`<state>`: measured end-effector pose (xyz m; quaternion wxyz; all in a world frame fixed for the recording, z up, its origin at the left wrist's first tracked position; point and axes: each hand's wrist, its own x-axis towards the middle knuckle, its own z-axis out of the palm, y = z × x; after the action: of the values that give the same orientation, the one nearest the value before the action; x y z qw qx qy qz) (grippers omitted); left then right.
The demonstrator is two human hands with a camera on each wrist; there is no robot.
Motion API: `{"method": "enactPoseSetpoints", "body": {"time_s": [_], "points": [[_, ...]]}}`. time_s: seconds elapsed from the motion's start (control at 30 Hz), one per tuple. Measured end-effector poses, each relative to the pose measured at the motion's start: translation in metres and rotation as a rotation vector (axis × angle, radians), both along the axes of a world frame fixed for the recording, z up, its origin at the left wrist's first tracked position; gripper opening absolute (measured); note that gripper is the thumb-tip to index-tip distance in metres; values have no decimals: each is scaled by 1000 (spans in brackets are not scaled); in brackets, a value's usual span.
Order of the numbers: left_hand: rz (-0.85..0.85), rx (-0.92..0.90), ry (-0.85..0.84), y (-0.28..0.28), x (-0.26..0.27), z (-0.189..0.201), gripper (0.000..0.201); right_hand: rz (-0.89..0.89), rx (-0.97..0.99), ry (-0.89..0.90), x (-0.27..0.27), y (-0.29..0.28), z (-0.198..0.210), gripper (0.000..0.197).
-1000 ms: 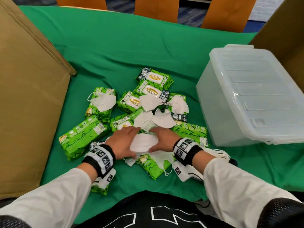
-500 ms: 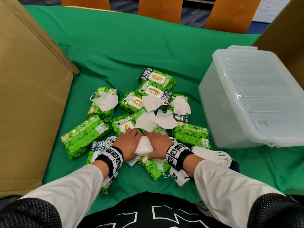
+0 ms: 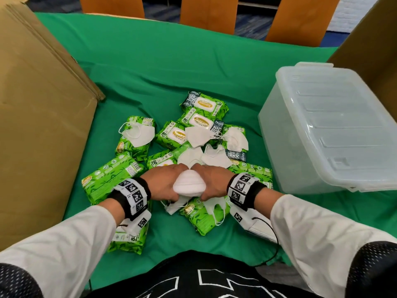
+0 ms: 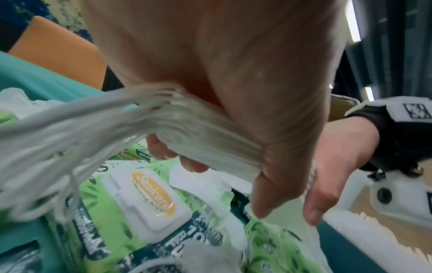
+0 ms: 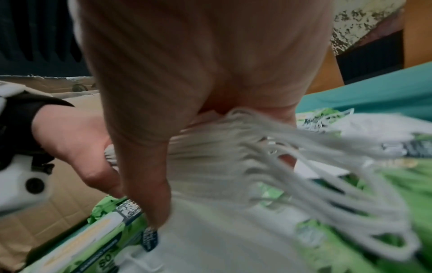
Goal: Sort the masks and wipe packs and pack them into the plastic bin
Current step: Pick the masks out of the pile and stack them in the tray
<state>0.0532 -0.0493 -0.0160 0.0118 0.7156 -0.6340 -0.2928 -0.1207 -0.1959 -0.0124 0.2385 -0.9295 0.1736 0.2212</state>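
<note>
Over the green-covered surface (image 3: pixel 150 67), the left hand (image 3: pixel 163 183) and right hand (image 3: pixel 211 181) grip opposite ends of a stack of white masks (image 3: pixel 189 186), fingers curled round it, just above the pile of green wipe packs (image 3: pixel 202 123) and loose masks (image 3: pixel 140 134). To the right stands the lidded plastic bin (image 3: pixel 326 130).
</note>
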Motion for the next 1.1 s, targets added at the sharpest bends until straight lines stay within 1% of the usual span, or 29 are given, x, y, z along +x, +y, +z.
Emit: {"method": "enactPoseSetpoints", "body": {"time_s": [0.1,0.17,0.2,0.23,0.3,0.33,0.37,0.4,0.47,0.53,0.57,0.6,0.63,0.67,0.7,0.73,0.83,0.87,0.9,0.97,1.03,1.07,1.1], "points": [[35,12,59,-1,9,4,85,-25,35,7,-5,-15,4,92],[95,51,129,3,16,3,84,-121,60,-11,-12,-24,0,84],[131,70,172,7,21,2,83,-178,93,-29,-16,-29,-4,76],[173,86,220,12,26,2,84,-245,149,-47,-21,-35,-8,62],[252,98,312,21,34,0,85,-387,302,-60,-32,-42,-17,25],[286,99,358,26,37,-1,87,-441,373,-64,-36,-45,-22,15],[317,109,396,30,39,-2,87,-480,427,-59,-40,-46,-27,12],[335,120,428,33,40,-2,86,-505,477,-53,-41,-47,-31,12],[358,140,470,38,40,-3,79,-575,561,-91,-40,-44,-33,22],[396,136,524,41,38,-2,75,-746,692,-208,-37,-35,-26,25],[431,125,572,42,37,-1,74,-818,798,-236,-36,-29,-22,30],[474,108,634,43,35,-1,75,-851,913,-219,-34,-22,-19,40],[524,91,699,43,33,0,74,-825,960,-170,-32,-14,-17,53],[574,77,760,44,30,1,73,-779,953,-123,-31,-5,-17,64],[623,69,811,44,27,1,71,-738,916,-98,-29,3,-19,67],[663,65,851,45,25,0,72,-718,882,-99,-25,11,-22,59],[753,63,946,49,22,-1,73,-764,828,-144,-19,22,-35,20],[790,57,969,51,23,-3,73,-788,794,-146,-18,21,-37,11],[834,48,991,53,24,-3,75,-791,719,-141,-19,17,-39,8],[924,18,1023,58,30,-3,78,-705,466,-95,-24,3,-38,9],[1008,-18,1051,63,37,-2,83,-553,202,18,-31,-13,-32,12],[1032,-29,1067,65,39,-2,85,-481,98,84,-34,-18,-27,26],[1043,-36,1088,66,40,0,86,-418,19,125,-37,-22,-24,46]]}}
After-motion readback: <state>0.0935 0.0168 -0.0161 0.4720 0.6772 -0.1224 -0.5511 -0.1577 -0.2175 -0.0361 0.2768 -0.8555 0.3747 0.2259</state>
